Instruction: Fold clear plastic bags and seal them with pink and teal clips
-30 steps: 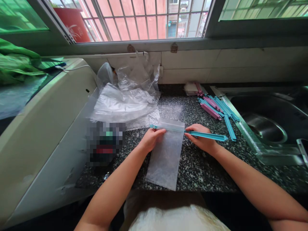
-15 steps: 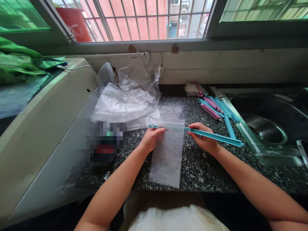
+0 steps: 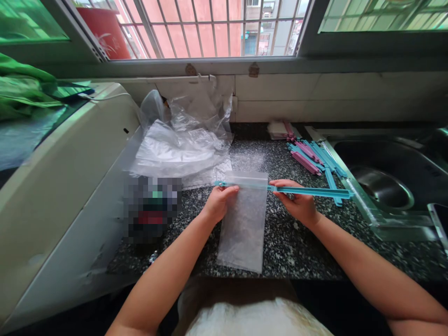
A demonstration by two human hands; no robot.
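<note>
A small clear plastic bag lies flat on the speckled dark counter, its lower edge at the counter's front. A long teal sealing clip runs across the bag's top edge and sticks out far to the right. My left hand pinches the clip's left end and the bag's top left corner. My right hand grips the clip just right of the bag, fingers curled round the bar.
Crumpled clear plastic bags are heaped at the back left. A pile of teal and pink clips lies by the steel sink on the right. A white appliance bounds the left; a blurred dark object stands beside it.
The clip has slid further right along the bag's top and its free end has risen level. Both hands have stayed at the bag's top corners.
</note>
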